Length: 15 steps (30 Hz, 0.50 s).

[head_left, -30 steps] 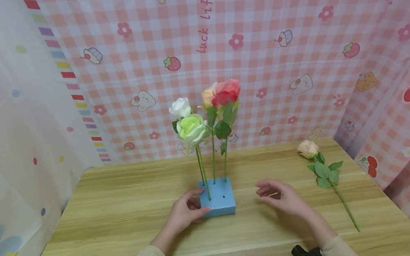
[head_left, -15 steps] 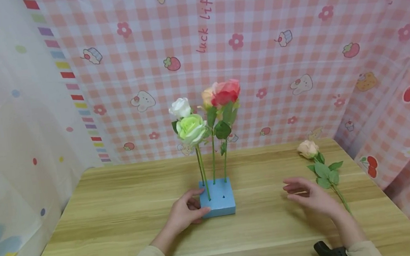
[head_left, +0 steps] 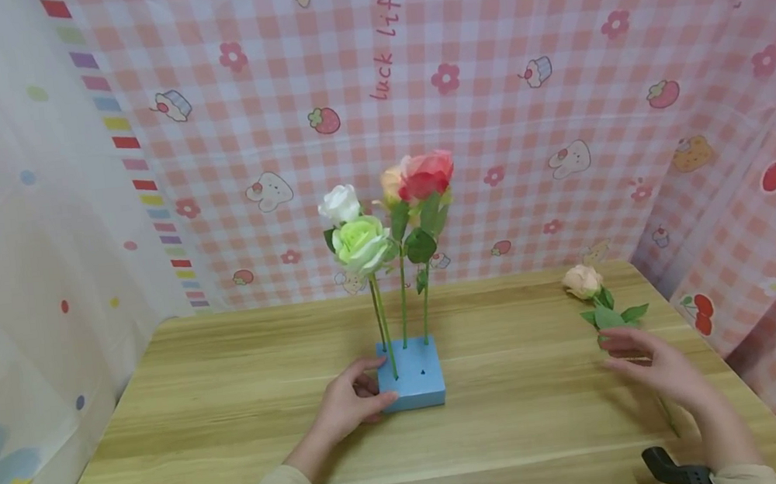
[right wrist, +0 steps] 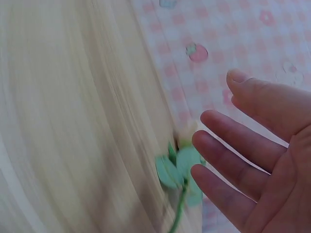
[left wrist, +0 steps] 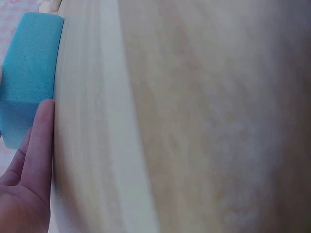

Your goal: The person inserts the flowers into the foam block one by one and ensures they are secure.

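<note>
My left hand (head_left: 348,396) holds the left side of a light blue foam block (head_left: 418,391), thumb at its front edge and fingers at its back left. In the left wrist view the fingers lie along the blue block (left wrist: 31,58). Standing upright in the block are a white rose (head_left: 340,204), a green rose (head_left: 362,244), a peach rose (head_left: 392,183) and a red rose (head_left: 428,176). My right hand (head_left: 660,372), fingers spread and holding nothing, overlaps the stem and leaves of a pale pink rose (head_left: 584,282) lying at the right. In the right wrist view its green leaves (right wrist: 169,171) show beyond the fingertips.
The wooden table (head_left: 250,411) runs back to a pink checked cloth (head_left: 503,129). Another stretch of this cloth borders the right side, and a white dotted curtain (head_left: 29,230) hangs at the left. A small dark hole (head_left: 422,372) shows in the block's top.
My right hand has moved right, from beside the block to over the lying rose's stem. The left hand and the block have stayed in place.
</note>
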Available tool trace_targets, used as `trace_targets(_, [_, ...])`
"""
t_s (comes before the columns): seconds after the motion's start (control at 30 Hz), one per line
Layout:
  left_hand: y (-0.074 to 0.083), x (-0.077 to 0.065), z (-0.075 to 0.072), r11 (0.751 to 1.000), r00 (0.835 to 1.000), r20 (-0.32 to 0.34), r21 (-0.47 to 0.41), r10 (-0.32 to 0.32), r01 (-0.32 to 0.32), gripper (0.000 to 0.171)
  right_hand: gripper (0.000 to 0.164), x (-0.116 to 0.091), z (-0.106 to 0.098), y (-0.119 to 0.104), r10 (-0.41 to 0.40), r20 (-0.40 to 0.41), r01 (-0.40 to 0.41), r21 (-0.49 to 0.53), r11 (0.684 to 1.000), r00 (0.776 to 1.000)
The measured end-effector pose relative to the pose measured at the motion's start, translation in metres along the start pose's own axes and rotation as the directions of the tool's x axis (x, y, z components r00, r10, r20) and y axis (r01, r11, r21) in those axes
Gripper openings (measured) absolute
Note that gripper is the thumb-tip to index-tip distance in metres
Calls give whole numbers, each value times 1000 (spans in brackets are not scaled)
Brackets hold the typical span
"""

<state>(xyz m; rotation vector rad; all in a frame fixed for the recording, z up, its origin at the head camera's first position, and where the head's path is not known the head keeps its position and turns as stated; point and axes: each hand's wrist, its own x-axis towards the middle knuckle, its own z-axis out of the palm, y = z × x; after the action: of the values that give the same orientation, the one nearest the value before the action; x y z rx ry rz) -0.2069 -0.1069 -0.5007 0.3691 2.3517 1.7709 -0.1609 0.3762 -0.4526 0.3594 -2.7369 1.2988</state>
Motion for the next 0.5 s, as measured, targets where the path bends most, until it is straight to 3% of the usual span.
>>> trace_targets(0.23, [1,0,-1,1000,1000,-4,3,1,-1,59,47,-12,-20,13,34,-31,-34,-32,999,999])
trace_targets(0.5, [0,0,-1,1000,1000,1,0,-2,2,60,48,-22,-25,31,87,-48,-92,-105,990,995])
